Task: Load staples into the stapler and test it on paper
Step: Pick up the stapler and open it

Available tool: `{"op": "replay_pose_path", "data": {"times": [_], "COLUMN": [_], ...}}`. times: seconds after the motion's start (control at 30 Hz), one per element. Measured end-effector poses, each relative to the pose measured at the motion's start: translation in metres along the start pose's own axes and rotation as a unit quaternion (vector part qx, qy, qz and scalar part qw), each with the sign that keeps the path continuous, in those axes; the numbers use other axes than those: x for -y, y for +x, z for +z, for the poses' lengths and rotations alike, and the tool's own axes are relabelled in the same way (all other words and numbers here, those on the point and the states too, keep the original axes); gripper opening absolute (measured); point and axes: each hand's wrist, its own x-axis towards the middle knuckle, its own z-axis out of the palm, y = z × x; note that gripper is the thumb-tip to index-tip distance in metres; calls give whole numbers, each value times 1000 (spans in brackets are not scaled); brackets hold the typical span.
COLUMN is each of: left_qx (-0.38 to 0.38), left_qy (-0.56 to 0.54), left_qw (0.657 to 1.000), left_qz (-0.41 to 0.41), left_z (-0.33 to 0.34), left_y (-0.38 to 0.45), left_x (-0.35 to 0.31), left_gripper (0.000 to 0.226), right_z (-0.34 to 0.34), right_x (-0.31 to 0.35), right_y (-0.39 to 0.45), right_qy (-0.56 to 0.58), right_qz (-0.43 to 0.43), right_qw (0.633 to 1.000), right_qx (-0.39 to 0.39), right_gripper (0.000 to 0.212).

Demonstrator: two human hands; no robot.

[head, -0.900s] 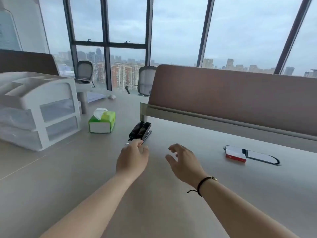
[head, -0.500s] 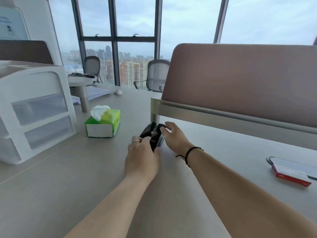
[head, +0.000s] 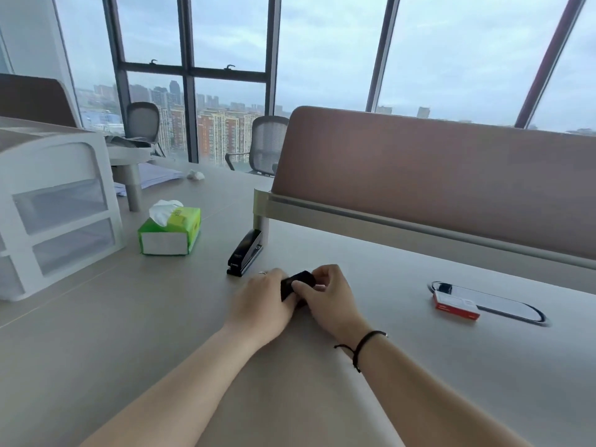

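Note:
A small black stapler [head: 298,283] rests on the desk between my two hands, mostly covered by them. My left hand [head: 263,301] grips its near left side and my right hand [head: 329,296] holds its right side, thumb across the top. A second, longer black stapler [head: 245,251] lies apart on the desk, just beyond my left hand, near the partition's foot. A red and white staple box [head: 454,306] sits to the right. No paper lies close to my hands.
A green tissue box [head: 169,232] and a white drawer organiser [head: 54,204] stand at the left. A brown desk partition [head: 435,179] runs along the back. An oval cable cover [head: 503,304] lies beside the red box. Loose sheets [head: 154,177] rest far back.
Both hands have pulled the small black stapler back toward me, away from the longer one, which stays near the partition's foot. The view has shifted.

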Motion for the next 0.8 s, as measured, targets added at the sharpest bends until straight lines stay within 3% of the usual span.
{"op": "replay_pose_path", "data": {"times": [0.27,0.4,0.63,0.8], "left_qx": [128,177,236,239], "left_qy": [-129,-169,-167,-144], "left_qw": [977,957,930,926], "left_qz": [110,157,226,253], "left_z": [-13,-24,-14,-7], "left_y": [-104,-164,-225,-250], "left_x": [-77,-115,-162,-181], "left_gripper": [14,12,18,32], "right_z": [-106,-151,-197,-210], "right_x": [-8,-16,-30,-33], "right_y": [-145,-223,-303,-341], "right_qy": [63,87,71,12], "right_qz": [-14,-10,24,19], "right_qw": [998,996,997,1000], "right_qx": [12,27,1,-6], "right_gripper": [21,28,33,40]}}
